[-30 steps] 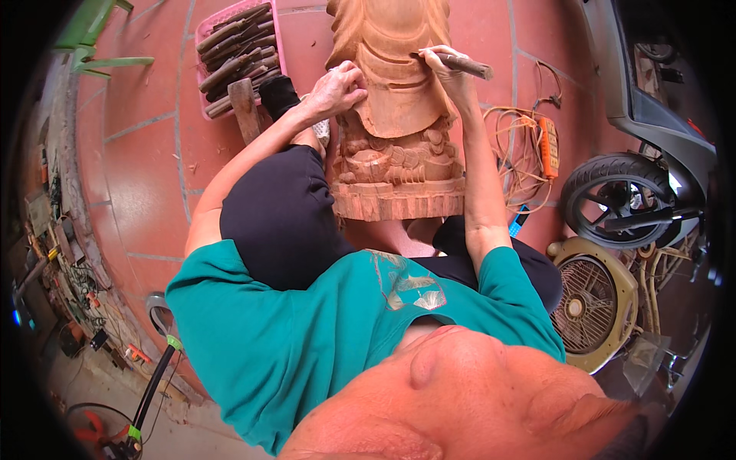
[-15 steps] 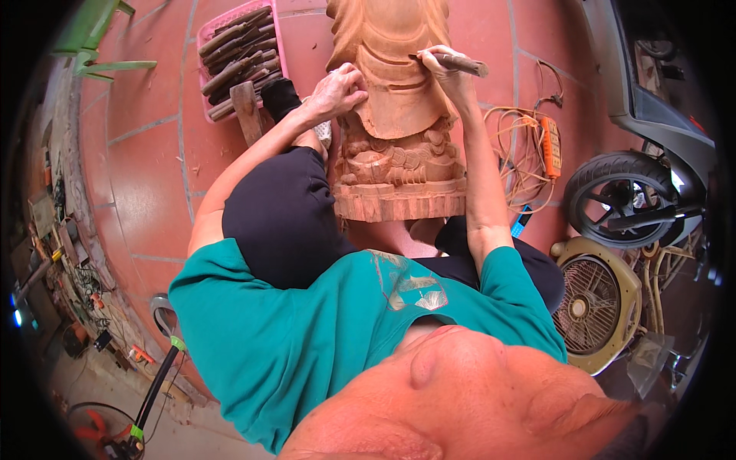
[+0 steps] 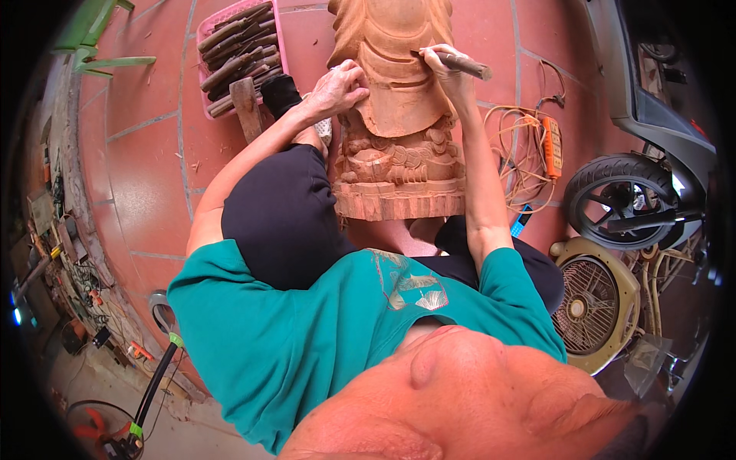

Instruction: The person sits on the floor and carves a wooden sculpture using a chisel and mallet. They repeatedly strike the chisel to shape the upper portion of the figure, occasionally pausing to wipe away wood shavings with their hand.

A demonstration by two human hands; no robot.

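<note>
From here the shirt (image 3: pixel 414 288) shows a pale print on its chest, bent too much by the folds for me to read any lettering; marks on the orange power strip (image 3: pixel 550 147) are too small to make out. The carving (image 3: pixel 395 96) stands in front of the person, between the two hands, its blocky base toward the lap. The right hand (image 3: pixel 445 67) has its fingers clamped on the chisel (image 3: pixel 471 69), whose thin end points left at a carved fold while the handle sticks out to the right. The left hand (image 3: pixel 337 88) lies against the carving's left side, fingers bent and close together; whether they pinch its edge I cannot tell. Beyond that hand sits a pink basket (image 3: pixel 202 38) of tools, a mallet (image 3: pixel 247 110) beside it.
</note>
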